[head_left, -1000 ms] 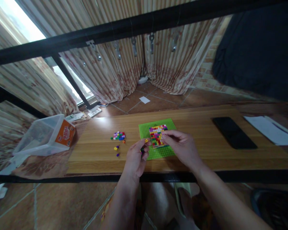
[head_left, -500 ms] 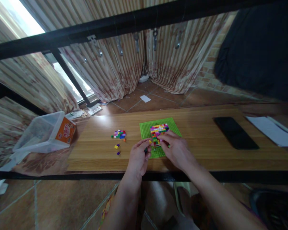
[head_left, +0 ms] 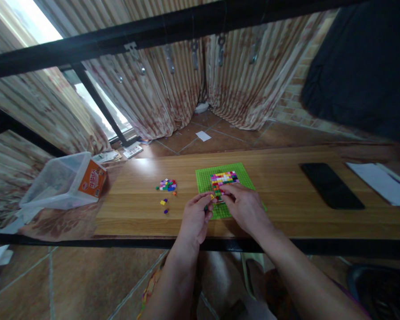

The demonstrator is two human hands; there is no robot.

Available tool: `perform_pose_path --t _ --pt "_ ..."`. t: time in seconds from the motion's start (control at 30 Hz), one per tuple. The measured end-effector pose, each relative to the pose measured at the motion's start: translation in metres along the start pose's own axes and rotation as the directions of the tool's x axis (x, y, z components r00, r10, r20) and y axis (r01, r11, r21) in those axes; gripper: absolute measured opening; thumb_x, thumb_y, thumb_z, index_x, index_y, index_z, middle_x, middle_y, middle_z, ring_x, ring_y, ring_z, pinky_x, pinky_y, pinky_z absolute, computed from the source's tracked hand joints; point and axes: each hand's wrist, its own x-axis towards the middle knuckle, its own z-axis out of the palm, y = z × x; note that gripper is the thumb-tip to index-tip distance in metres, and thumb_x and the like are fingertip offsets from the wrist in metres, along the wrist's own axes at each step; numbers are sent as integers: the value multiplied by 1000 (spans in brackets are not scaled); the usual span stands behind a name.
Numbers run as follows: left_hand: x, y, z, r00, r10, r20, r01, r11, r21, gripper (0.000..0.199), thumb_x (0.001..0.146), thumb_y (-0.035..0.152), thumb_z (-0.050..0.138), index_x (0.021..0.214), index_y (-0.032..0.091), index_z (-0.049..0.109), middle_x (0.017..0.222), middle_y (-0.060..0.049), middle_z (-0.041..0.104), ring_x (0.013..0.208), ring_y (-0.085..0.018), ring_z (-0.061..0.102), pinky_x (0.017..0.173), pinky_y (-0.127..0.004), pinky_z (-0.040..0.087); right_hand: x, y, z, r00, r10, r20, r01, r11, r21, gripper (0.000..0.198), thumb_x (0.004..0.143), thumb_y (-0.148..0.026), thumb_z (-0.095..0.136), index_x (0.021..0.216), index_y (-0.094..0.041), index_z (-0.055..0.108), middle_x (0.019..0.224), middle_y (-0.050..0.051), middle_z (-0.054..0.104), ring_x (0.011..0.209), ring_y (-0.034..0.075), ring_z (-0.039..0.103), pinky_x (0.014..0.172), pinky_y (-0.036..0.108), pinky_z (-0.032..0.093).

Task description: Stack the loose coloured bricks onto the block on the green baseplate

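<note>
A green studded baseplate (head_left: 204, 177) lies on the wooden table, with a block of multicoloured toy bricks (head_left: 225, 178) built up on it. At its near left corner, my left hand (head_left: 195, 218) is closed, pinching a small yellow brick (head_left: 212, 196) between thumb and forefinger. Something dark green shows among its curled fingers. My right hand (head_left: 246, 208) reaches over the right side of the block, fingers pinched together at the coloured bricks. Its fingertips touch or nearly touch the block; whatever they hold is too small to make out.
Left of the baseplate sits a pile of loose bricks (head_left: 167, 185), with several stray yellow, purple and orange bricks nearer me. A black tablet-like slab (head_left: 331, 186) and white paper (head_left: 380, 182) lie at the right. Beyond the table's left end stands a clear plastic bin (head_left: 62, 182).
The view has shifted slightly. Both hands keep almost the same pose at the block, and the yellow brick stays pinched in my left hand.
</note>
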Motion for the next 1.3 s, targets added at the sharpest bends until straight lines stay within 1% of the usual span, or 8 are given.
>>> perform_pose_path --t 0.1,0.33,0.53,0.6,0.7,0.8,0.9,1.3 --pt "0 0 0 1000 -4 -1 4 1000 -5 23 59 16 77 79 9 69 65 -3 62 51 -4 43 42 -15 22 -1 -1 0 1000 8 -26 -8 1000 22 21 83 -11 59 98 -19 73 93 7 75 83 22 70 75 34 53" --pt "0 0 2 1000 -8 -12 8 1000 -5 22 59 15 75 79 9 68 64 -3 62 51 -4 43 41 -15 22 -2 -3 -1 996 40 -83 -34 997 73 20 86 -15 56 95 -19 74 96 8 77 84 22 73 77 33 54" --pt "-1 0 2 1000 -15 -15 15 1000 -6 22 59 15 74 79 9 67 63 -3 62 50 -4 43 41 -15 22 0 -5 2 976 207 -71 -191 965 182 14 82 -19 60 86 -20 73 81 5 76 72 21 71 69 32 52" --pt "-2 0 2 1000 -14 -13 14 1000 -7 22 59 15 74 79 9 67 63 -3 62 50 -4 43 41 -15 21 0 -5 2 969 239 -64 -222 953 205 12 82 -21 60 83 -20 72 78 4 76 69 20 70 67 31 51" --pt "-2 0 3 1000 -12 -12 12 1000 -6 21 59 15 75 78 9 67 63 -3 62 50 -4 43 41 -15 21 -1 -5 2 973 215 -79 -198 963 184 15 84 -22 58 77 -21 71 76 4 75 68 19 68 66 30 49" --pt "-1 0 3 1000 -10 -9 10 1000 -6 21 59 15 75 78 9 67 63 -3 62 50 -4 43 41 -15 21 -2 -6 2 984 143 -108 -130 984 119 19 86 -20 56 73 -21 71 79 5 74 72 19 67 69 30 48" --pt "-1 0 3 1000 -8 -9 8 1000 -3 22 59 16 75 78 9 68 64 -3 62 50 -4 43 41 -16 21 -3 -7 2 992 91 -91 -86 995 59 23 87 -18 53 73 -20 70 83 6 73 76 20 66 71 30 47" --pt "0 -3 0 1000 20 -8 -19 1000 20 23 60 18 77 79 9 68 64 -3 62 51 -4 43 42 -16 21 -4 -3 6 999 33 -30 -33 999 -3 28 91 -15 47 72 -21 67 78 5 66 75 18 61 70 29 45"
